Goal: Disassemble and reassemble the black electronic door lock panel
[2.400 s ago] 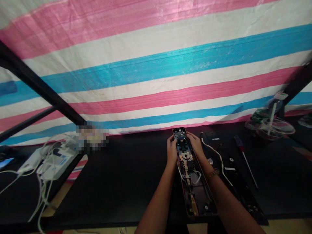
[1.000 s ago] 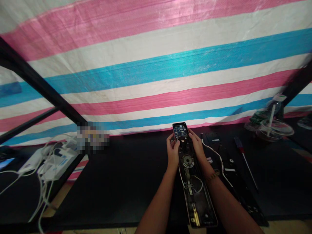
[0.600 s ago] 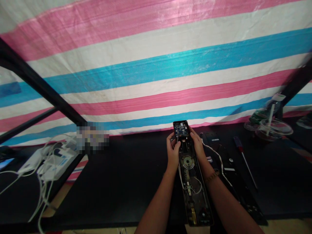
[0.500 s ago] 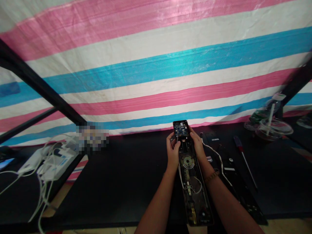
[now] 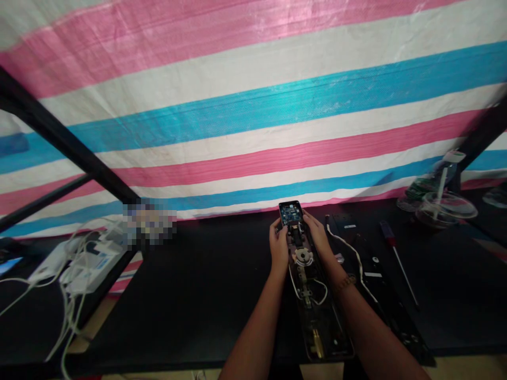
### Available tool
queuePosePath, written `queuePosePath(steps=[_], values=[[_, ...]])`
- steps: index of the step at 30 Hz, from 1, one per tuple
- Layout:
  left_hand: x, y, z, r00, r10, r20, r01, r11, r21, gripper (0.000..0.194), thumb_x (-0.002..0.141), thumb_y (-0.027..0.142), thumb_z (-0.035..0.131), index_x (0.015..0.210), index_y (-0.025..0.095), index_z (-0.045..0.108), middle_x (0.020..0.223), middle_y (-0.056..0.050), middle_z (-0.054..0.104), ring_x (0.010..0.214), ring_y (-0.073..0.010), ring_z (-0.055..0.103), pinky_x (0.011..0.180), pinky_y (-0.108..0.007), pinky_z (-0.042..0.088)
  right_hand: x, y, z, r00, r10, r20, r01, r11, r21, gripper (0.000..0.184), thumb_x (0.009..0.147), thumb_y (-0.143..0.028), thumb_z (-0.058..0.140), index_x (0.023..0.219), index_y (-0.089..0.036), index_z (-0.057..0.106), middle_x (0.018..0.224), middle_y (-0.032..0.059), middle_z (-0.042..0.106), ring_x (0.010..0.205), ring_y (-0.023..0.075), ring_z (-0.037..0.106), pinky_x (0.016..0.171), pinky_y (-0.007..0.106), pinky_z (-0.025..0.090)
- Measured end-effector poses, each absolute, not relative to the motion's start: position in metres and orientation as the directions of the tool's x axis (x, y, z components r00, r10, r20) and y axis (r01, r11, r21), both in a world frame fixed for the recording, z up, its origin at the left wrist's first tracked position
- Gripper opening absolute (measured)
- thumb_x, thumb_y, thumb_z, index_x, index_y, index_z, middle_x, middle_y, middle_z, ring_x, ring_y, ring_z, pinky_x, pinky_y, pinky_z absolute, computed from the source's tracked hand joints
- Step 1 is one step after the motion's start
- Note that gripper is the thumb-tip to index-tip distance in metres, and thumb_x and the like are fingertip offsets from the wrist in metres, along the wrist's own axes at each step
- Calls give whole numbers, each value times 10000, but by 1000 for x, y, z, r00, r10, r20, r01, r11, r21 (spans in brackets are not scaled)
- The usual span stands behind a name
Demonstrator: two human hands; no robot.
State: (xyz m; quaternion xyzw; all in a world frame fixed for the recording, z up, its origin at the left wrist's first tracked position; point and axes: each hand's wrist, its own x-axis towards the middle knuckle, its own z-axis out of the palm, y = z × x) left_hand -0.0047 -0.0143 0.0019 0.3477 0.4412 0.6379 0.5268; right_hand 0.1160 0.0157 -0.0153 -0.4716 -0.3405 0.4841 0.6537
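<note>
L hand [image 5: 279,245] curled round L edge of housing [image 5: 332,330] nr its far end, thumb at the rim. R hand [image 5: 317,237] wrapped on the opp. edge, fingers together along the side; exact fingertip contact too small to tell. Both grip the same piece, nothing else seen in either.

Housing: long, narrow, inner side up, lengthwise before the person, between the forearms, near end by the front edge of table [image 5: 198,295]. Can't tell if it rests there or is held clear.

Progress (my judgement): opened up, internals exposed. Board [image 5: 290,212] in place at far end; round part [image 5: 303,256] mid-length, white wire [image 5: 325,293] looped below it, brass part [image 5: 317,343] nr the near end. No cover on it.

Dark panel [image 5: 390,301] lies apart to R, prob. the mating half, w/ white cable [image 5: 356,252] along it; not joined to housing. Screwdriver [image 5: 388,232] further R, lying down, not in use. Closing-up, if wanted, not begun. Whether the wire is seated: can't tell.
</note>
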Motion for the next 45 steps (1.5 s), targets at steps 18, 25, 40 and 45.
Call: queuePosePath(steps=[18, 25, 40, 45], values=[[-10, -4, -15, -226, 967, -117, -274, 53, 960, 269, 789, 313, 635, 1022, 178, 641, 976, -64, 691, 935, -210, 653, 823, -316, 496, 116, 20, -25, 385, 921, -67, -211, 17, -977, 381, 636, -420, 713, 896, -152, 786, 829, 89, 779, 867, 291, 702, 819, 410, 534], [-9, -6, -15, -225, 970, -91, -276, 26, 961, 278, 791, 319, 626, 1035, 184, 624, 991, -61, 678, 937, -203, 645, 845, -323, 497, 113, 16, -20, 388, 921, -38, -233, 58, -971, 397, 662, -427, 692, 943, -159, 778, 868, 78, 781, 905, 274, 692, 848, 393, 526], [-8, -8, -12, -221, 973, -62, -299, -7, 954, 303, 788, 339, 651, 1048, 191, 609, 984, -57, 679, 936, -210, 654, 839, -335, 516, 112, 13, -18, 384, 923, 1, -236, 99, -967, 418, 677, -466, 694, 956, -164, 767, 922, 77, 779, 929, 278, 683, 849, 385, 515], [-9, -9, -10, -218, 974, -62, -299, -6, 954, 317, 772, 368, 672, 1029, 195, 604, 984, -57, 672, 911, -207, 653, 825, -330, 516, 113, 14, -20, 382, 924, -1, -238, 97, -966, 403, 659, -470, 711, 932, -178, 764, 934, 74, 778, 934, 282, 679, 863, 393, 507]])
